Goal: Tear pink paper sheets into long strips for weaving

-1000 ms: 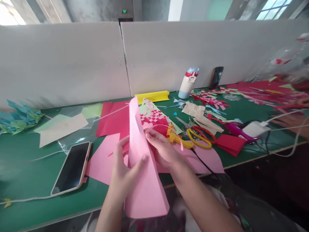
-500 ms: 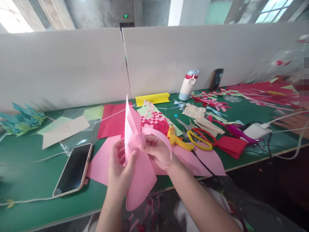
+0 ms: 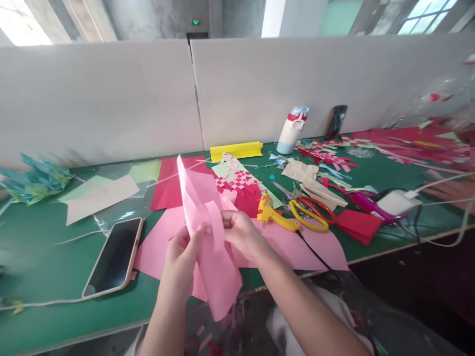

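Note:
Upright over the table edge I hold a sheet of pink paper (image 3: 219, 279), gathered at its middle into a bow shape with wide ends above and below. A narrow pink paper strip (image 3: 215, 222) comes off the gathered middle and curls down over its front. My left hand (image 3: 181, 254) is closed on the bow's left side, thumb in front near the pinched middle. From the right, my right hand (image 3: 241, 233) pinches the bow at its middle; its fingertips are partly hidden behind the strip. More pink paper (image 3: 302, 244) lies flat beneath my hands.
A yellow glue gun (image 3: 276, 217) and yellow-handled scissors (image 3: 309, 216) lie to the right, near folded red paper (image 3: 358, 225). At left are a phone (image 3: 114, 259) and a white cable. A bottle (image 3: 292, 131) stands behind; another person's hand (image 3: 451, 188) is far right.
The strip, which looped out over my right hand, now hangs down in front of the bow. The bow has tilted left at the top, and my right fingers have shifted behind the strip.

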`<state>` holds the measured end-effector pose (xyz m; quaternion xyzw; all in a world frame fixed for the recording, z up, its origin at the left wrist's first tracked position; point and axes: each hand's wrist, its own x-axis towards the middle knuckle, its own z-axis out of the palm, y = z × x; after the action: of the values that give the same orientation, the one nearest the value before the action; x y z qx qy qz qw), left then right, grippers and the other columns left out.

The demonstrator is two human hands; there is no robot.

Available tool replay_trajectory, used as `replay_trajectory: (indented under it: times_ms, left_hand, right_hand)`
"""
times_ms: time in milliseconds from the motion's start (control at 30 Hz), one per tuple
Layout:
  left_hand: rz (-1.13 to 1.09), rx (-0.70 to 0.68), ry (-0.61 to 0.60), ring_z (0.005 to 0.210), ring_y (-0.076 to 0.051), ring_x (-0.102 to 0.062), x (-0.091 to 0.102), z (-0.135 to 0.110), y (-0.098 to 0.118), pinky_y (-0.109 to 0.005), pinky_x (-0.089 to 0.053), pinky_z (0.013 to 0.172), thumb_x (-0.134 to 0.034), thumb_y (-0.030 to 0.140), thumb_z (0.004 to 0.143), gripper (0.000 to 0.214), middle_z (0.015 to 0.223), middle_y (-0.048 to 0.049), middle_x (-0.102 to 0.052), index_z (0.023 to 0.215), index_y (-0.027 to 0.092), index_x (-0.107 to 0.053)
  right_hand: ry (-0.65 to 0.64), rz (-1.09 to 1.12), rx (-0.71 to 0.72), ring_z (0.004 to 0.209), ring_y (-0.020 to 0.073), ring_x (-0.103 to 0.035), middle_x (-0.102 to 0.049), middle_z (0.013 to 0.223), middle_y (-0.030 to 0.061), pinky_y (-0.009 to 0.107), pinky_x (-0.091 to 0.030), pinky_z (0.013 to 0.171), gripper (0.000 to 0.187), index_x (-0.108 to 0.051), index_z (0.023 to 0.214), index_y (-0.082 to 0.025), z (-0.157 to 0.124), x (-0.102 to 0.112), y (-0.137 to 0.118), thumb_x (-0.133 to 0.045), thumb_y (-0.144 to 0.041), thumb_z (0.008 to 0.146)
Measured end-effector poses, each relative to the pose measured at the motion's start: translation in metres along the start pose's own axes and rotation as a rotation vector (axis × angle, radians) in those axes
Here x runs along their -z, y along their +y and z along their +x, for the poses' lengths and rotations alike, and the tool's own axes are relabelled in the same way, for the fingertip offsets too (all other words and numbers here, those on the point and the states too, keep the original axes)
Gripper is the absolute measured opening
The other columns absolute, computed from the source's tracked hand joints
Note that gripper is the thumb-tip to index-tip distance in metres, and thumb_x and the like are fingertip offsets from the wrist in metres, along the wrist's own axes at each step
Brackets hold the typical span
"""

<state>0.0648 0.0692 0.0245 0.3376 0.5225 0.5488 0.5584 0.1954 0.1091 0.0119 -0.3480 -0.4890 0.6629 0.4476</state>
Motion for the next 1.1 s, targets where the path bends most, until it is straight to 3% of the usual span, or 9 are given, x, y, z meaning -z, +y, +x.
replay_trajectory:
  times_ms: [100,267,467,633,833,1100]
  left_hand:
    - [-0.021,-0.035,0.029,0.071,-0.022,-0.067,0.001,0.001,0.0,-0.027,-0.051,0.056,-0.074,0.039,0.067,0.037,0.072,-0.0055,-0.071,0.094,0.014,-0.068]
    - [-0.013,-0.017,0.09,0.064,-0.021,-0.067,0.002,-0.001,0.002,-0.028,-0.052,0.054,-0.078,0.033,0.062,0.038,0.07,-0.0052,-0.072,0.092,0.012,-0.071]
    - [-0.033,0.008,0.059,0.067,-0.025,-0.068,0.001,0.001,-0.002,-0.031,-0.053,0.058,-0.08,0.031,0.057,0.036,0.067,-0.0074,-0.072,0.085,0.01,-0.072]
    - [-0.037,-0.008,0.081,0.072,-0.027,-0.069,0.0,0.002,-0.002,-0.032,-0.055,0.06,-0.082,0.028,0.054,0.036,0.071,-0.0089,-0.073,0.084,0.011,-0.072]
    - [-0.118,0.05,0.03,0.067,-0.025,-0.069,0.0,0.0,-0.001,-0.032,-0.055,0.057,-0.081,0.029,0.058,0.024,0.064,-0.007,-0.071,0.072,0.012,-0.072]
    - [-0.201,0.118,-0.009,0.07,-0.024,-0.07,0.002,0.002,-0.004,-0.033,-0.057,0.063,-0.08,0.026,0.057,0.021,0.069,-0.006,-0.073,0.074,0.016,-0.073]
  right_hand:
    - [-0.07,-0.062,-0.042,0.056,0.0102,-0.052,-0.058,0.061,-0.0033,0.024,-0.042,0.056,0.024,-0.067,0.071,-0.015,-0.002,0.001,-0.001,-0.079,-0.033,0.061]
    - [0.046,-0.071,0.031,0.065,0.0109,-0.057,-0.065,0.074,0.0002,0.024,-0.045,0.061,0.026,-0.069,0.08,-0.016,0.002,0.008,0.004,-0.077,-0.035,0.064]
    - [0.017,-0.085,0.054,0.072,0.0132,-0.061,-0.068,0.078,0.0016,0.027,-0.049,0.068,0.023,-0.07,0.08,-0.018,0.002,0.011,0.006,-0.078,-0.034,0.064]
    - [0.03,-0.034,0.02,0.07,0.0116,-0.061,-0.069,0.077,0.0008,0.025,-0.048,0.067,0.02,-0.071,0.079,-0.019,0.002,0.011,0.008,-0.077,-0.032,0.066]
    - [0.038,0.048,-0.018,0.065,0.0109,-0.061,-0.068,0.073,-0.0003,0.025,-0.047,0.064,0.019,-0.071,0.077,-0.019,0.004,0.01,0.012,-0.078,-0.03,0.064]
    - [-0.006,0.213,-0.072,0.061,0.0094,-0.06,-0.068,0.069,-0.0023,0.024,-0.046,0.062,0.016,-0.071,0.074,-0.019,0.005,0.007,0.012,-0.079,-0.026,0.062]
